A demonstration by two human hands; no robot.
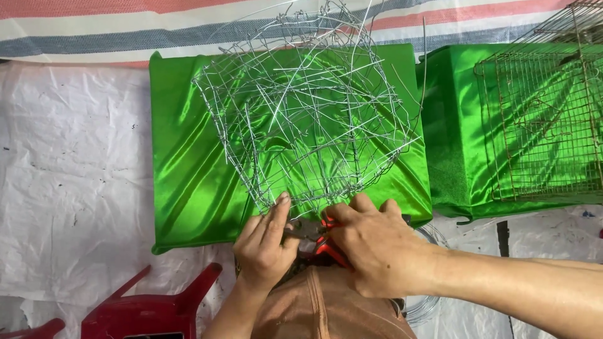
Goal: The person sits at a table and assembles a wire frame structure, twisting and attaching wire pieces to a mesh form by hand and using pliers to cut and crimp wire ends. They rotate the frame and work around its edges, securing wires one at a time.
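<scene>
Right hand (370,248) grips red-handled pliers (323,242); left hand (267,242) pinches the empty wire basket (301,113) rim.

We take this for a makeshift craft workshop, set up at floor level. White plastic sheeting (69,176), scuffed and marked, covers the ground; a striped tarp (125,25) lies behind. Two blocks wrapped in green satin cloth (188,182) serve as work surfaces. A finished wire mesh cage (543,125) sits on one, a half-woven wire frame (301,113) on the other. A red plastic stool (151,307) stands nearby.
</scene>
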